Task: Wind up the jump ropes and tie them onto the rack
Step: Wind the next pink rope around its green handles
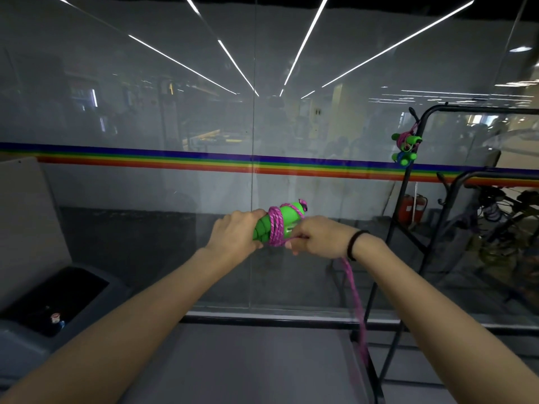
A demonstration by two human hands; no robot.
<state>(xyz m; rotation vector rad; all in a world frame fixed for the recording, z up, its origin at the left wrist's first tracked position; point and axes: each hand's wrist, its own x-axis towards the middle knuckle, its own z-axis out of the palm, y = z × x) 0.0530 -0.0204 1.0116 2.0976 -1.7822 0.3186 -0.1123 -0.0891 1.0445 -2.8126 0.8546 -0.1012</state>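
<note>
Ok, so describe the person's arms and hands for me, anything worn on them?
Both forearms are bare, with no sleeves in view. The left hand has no glove, and no ring or watch shows. The right hand is also ungloved; a thin black band, like a hair tie or cord bracelet, circles its wrist. No markings or cables show on either arm.

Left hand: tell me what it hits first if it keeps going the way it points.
Probably the glass wall straight ahead; the left hand grips the green handles, depth unclear.
</note>
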